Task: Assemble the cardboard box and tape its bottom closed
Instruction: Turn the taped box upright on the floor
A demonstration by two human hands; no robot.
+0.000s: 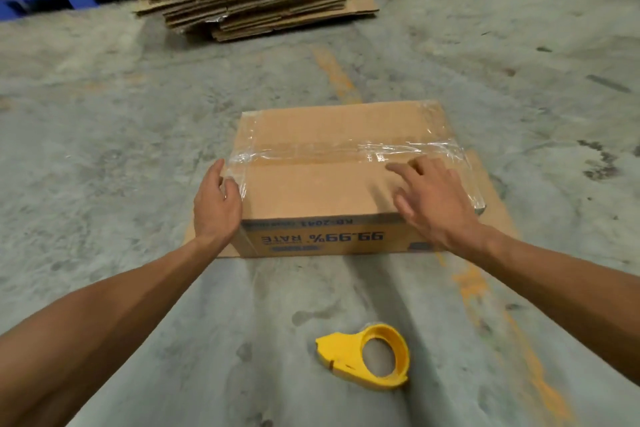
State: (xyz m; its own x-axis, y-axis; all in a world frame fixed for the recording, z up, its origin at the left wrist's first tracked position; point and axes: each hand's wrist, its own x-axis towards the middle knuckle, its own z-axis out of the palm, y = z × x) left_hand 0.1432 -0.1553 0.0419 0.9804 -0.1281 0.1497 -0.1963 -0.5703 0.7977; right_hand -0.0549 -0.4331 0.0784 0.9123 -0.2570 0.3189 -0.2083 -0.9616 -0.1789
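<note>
At frame centre on the concrete floor, the cardboard box (343, 177) lies bottom-up and taped; with left hand (216, 204) cupping its left edge and right hand (429, 198) flat, fingers spread, press the tape (346, 152) ends down firmly.

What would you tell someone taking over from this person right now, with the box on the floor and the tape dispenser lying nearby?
Left hand: open, pressed against the box's left end over the tape.
Right hand: open, fingers spread flat on top of the box, near its right end.
The box sits upside down on the floor; its flaps are shut and clear tape runs along the seam and down both ends.
The yellow tape dispenser lies on the floor nearer the person, in nobody's hand.
Done: box assembled, bottom taped.
Left: probably just smoothing the tape.
</note>
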